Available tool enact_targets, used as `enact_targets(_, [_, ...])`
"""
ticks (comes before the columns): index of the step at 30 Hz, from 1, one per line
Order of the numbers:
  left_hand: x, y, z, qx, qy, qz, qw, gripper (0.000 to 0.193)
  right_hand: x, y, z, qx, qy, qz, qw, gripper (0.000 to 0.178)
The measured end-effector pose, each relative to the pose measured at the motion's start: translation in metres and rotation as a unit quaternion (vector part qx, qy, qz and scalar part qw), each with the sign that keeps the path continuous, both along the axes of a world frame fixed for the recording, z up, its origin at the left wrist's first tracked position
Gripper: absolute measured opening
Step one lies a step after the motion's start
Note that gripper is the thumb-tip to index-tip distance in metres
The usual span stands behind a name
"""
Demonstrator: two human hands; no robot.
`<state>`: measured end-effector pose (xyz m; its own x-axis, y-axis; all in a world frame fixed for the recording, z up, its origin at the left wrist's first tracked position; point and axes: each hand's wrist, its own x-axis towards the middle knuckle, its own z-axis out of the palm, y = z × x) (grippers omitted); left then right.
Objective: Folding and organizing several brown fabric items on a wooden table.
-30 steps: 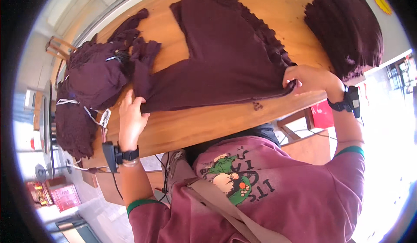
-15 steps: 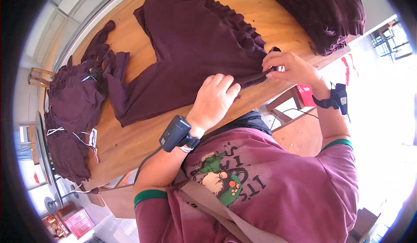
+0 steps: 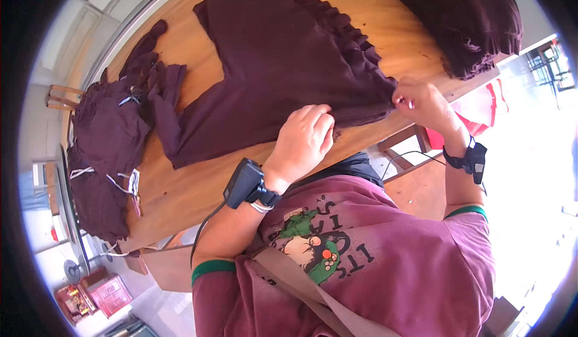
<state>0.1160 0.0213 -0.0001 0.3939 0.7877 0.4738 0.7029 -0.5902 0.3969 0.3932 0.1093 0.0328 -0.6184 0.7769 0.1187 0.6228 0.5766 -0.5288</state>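
Dark maroon trousers (image 3: 265, 66) lie spread on the wooden table, their gathered elastic waistband on the right and the legs pointing left. My right hand (image 3: 424, 103) pinches the near corner of the waistband, with its fingers folded in. Along the near edge of the same trousers, my left hand (image 3: 305, 137) rests with its fingers together and curled down on the cloth. The thumb of that hand is hidden. Both wrists wear black straps, the left with a black box (image 3: 242, 182) and a cable.
A stack of folded maroon garments (image 3: 463, 24) sits at the table's far right. Heaped maroon cloth (image 3: 111, 132) with white strings covers the left end of the wooden table (image 3: 162, 198). Something red (image 3: 478, 111) hangs below the table's right edge.
My right hand has gone from lifting a turned fold at the waistband corner to pinching it lower, fingers more curled. The left hand stays at the near edge. The whole view has shifted slightly.
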Motion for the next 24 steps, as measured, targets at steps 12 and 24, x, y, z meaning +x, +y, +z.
enact_targets(12, [-0.07,-0.04,-0.002,-0.029,0.061,0.126,0.99,0.028,-0.093,0.007,0.04,0.099,0.029,0.112,0.988,0.031])
enact_targets(24, [-0.081,-0.049,0.004,-0.122,-0.063,0.128,0.982,0.021,-0.225,0.12,-0.069,0.206,-0.121,0.074,0.968,0.067])
